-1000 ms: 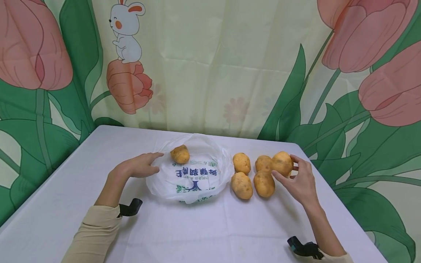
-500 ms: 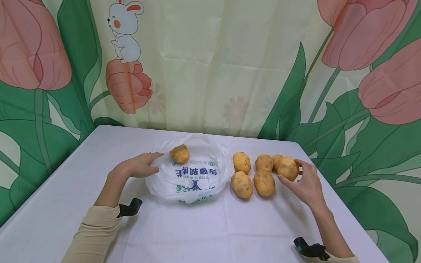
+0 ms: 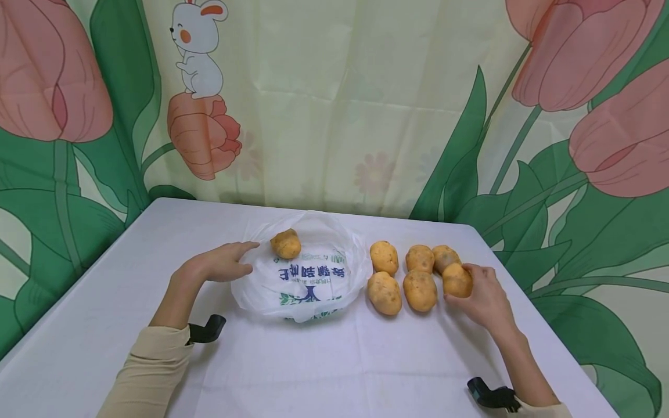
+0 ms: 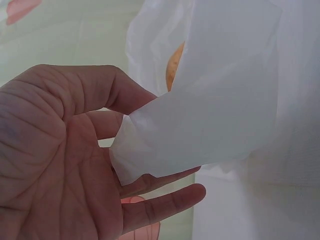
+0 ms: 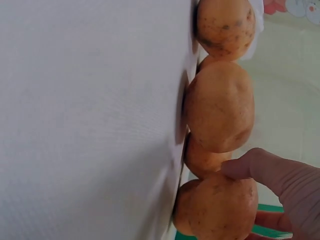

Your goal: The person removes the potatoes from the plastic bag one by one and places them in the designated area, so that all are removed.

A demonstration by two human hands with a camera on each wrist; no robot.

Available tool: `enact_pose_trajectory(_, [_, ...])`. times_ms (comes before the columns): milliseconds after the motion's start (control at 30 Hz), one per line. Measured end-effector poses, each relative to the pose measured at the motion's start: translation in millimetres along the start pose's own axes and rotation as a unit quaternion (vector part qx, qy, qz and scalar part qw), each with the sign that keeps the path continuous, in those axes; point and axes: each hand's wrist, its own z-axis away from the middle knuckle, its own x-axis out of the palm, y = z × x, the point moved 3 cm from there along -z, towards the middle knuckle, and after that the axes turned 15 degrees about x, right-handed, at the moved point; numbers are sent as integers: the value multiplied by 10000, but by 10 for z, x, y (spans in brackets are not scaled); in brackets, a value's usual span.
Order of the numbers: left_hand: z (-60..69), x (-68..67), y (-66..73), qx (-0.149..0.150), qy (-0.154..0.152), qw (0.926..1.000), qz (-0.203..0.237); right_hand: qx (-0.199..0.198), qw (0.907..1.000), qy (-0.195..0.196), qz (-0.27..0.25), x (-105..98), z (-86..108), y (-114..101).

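My right hand (image 3: 488,299) holds a potato (image 3: 457,281) between thumb and fingers at the right end of the potato group. In the right wrist view, the thumb lies on that potato (image 5: 225,210), near the tabletop. Potatoes stand in pairs beside it, among them a far one (image 3: 446,257) and a near one (image 3: 420,290). My left hand (image 3: 222,264) is at the left rim of a white plastic bag (image 3: 308,313), thumb and fingers apart. In the left wrist view, bag film (image 4: 200,115) covers the thumb tip and parts of the fingers. One potato (image 3: 286,244) lies on the bag.
Two more potatoes, a far one (image 3: 384,258) and a near one (image 3: 384,293), stand close to the bag's right side. A white cloth (image 3: 292,371) covers the table. Behind the table hangs a printed curtain (image 3: 324,116) with tulips and a rabbit.
The right hand has brought its potato toward the near side and slightly right, down to the near end of the right pair, uncovering the far potato. The left hand has stayed at the bag rim.
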Motion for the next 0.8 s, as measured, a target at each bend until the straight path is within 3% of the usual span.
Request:
enact_pose_trajectory(400, [7,-6,-4,-22,-17,10000,13,-60,9987,-128,485,75,-4,-18])
enact_pose_trajectory(800, [9,-2,16,-42,-14,10000,62,-253,9973,-252,638,89,51,-76])
